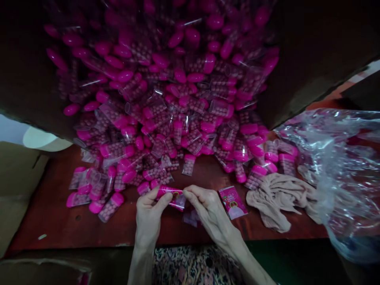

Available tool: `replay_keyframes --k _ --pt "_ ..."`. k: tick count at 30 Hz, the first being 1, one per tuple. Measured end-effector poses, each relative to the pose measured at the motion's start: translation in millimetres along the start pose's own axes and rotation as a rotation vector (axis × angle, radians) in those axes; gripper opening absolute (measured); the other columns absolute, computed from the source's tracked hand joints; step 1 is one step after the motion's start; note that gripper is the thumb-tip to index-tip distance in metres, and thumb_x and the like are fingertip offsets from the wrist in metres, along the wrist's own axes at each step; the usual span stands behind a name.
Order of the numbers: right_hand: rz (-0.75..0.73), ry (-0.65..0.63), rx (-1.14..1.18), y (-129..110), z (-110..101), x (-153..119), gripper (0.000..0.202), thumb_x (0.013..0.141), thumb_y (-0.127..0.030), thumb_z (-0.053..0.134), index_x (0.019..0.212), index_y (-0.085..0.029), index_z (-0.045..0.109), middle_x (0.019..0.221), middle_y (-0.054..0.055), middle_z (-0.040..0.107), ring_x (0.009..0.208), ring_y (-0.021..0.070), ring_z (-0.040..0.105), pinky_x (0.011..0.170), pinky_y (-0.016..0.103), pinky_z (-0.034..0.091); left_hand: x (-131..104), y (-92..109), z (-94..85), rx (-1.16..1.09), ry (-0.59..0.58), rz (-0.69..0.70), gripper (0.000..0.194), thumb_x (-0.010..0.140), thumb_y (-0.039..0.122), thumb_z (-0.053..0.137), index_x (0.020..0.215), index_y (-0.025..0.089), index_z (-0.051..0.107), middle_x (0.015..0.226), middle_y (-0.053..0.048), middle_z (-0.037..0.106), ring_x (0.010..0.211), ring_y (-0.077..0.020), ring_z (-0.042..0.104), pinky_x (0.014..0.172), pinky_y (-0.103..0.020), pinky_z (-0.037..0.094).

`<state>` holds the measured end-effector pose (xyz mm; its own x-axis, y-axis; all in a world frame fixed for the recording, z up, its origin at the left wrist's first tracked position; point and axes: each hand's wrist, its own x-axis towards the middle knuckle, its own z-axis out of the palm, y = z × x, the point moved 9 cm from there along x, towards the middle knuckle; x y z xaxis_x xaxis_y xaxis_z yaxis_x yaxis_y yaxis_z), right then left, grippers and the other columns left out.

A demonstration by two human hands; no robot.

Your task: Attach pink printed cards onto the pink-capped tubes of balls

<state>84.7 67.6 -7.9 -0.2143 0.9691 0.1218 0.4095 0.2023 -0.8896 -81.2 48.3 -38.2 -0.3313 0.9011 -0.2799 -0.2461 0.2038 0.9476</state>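
Observation:
Both hands meet above the front part of the red-brown table. Between them is a pink printed label (177,194), tilted and partly covered by fingers. My left hand (151,211) pinches its left end between thumb and fingers. At the other end, the closed thumb and fingers of my right hand (210,208) grip it. A flat stack of pink printed labels (233,202) lies to the right of my right hand. Small clear plastic pieces (191,217) rest below the hands. Just beyond them stands a clear container with a pink cap and small pale balls (188,165).
A big heap of pink-capped clear containers (178,107) spills from a dark open box (311,51). More containers (95,188) lie at the left. A crumpled beige cloth (276,198) and clear plastic bag (350,178) sit at the right. Cardboard (18,178) stands far left.

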Motion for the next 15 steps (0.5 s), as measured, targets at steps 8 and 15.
replay_keyframes --k 8,15 --pt "0.142 0.11 -0.643 6 11 52 0.032 0.085 -0.03 0.054 0.114 -0.018 0.059 0.106 0.016 0.055 0.094 0.0295 0.056 0.071 0.039 0.05 4 -6 -21.9 -0.295 0.304 -0.114 0.021 0.046 0.02 0.082 0.06 0.014 0.068 0.057 0.0 0.068 0.053 -0.0087 0.061 0.057 -0.018 0.048" --pt "0.087 0.154 -0.595 16 6 33 0.033 0.083 -0.014 0.048 0.113 -0.018 0.06 0.111 0.017 0.051 0.097 0.0308 0.05 0.075 0.045 0.048 6 -4 -17.3 -0.362 0.264 -0.139 0.018 0.053 0.022 0.08 0.063 0.014 0.068 0.059 0.001 0.068 0.05 -0.0071 0.059 0.053 -0.017 0.049"
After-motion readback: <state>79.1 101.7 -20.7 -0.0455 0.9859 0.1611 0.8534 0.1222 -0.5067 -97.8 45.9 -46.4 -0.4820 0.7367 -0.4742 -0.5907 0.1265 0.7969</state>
